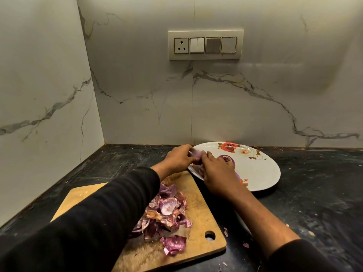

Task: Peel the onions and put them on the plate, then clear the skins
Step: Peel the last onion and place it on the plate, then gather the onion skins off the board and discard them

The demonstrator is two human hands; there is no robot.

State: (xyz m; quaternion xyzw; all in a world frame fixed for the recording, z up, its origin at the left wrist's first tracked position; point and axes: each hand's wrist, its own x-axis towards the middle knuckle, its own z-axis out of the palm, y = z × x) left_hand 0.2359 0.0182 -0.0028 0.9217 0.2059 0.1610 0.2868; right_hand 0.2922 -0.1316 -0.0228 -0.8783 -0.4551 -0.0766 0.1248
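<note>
Judging progress: the peeling looks nearly over, the clearing not yet begun.
Counter: the dark countertop carries everything, with a few loose skin scraps just off the board's right edge, so the tidy-up will reach past the board.
Chopping board: the wooden chopping board sits at the front left, its far corner just beside the plate; no whole onion shows on it.
Plate: the flowered plate lies behind and right of the board, partly covered by both hands.
Skin pile: a heap of purple onion skins lies on the middle of the board, still to be cleared.
Left hand: the left hand is at the plate's left rim, fingers curled onto a pale purple onion held between the two hands.
Right hand: the right hand is over the plate, fingertips pinching the same onion from the right; whether it is peeling or setting down I cannot tell.
Peeled onion: one peeled onion rests on the plate just behind the right hand, so that part is done.
Left to do: probably finish this onion, then gather the skins.
</note>
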